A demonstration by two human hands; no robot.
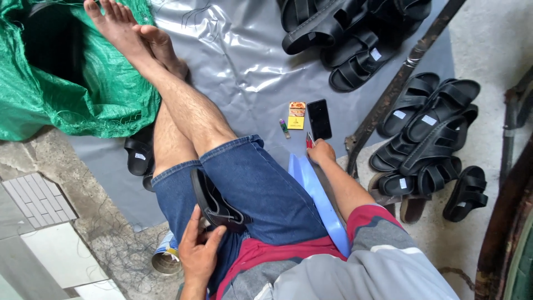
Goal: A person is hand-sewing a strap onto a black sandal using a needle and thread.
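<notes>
The left hand [198,250] curls loosely against a black strapped rubber sandal [215,203] lying on the near lap, while the right hand [321,151], further right, pinches small red-handled snips [310,142] near a black phone [319,119].

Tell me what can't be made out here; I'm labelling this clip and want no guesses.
All in the head view:
- Red-handled tool in the right hand: too small, mostly covered by the fingers.
- Black sandal on the lap: its near end is hidden under the left hand.
- Tin can: partly behind the left hand.
- Sandals under the legs: mostly hidden.
- Green sack: cut off by the frame's edge.
</notes>
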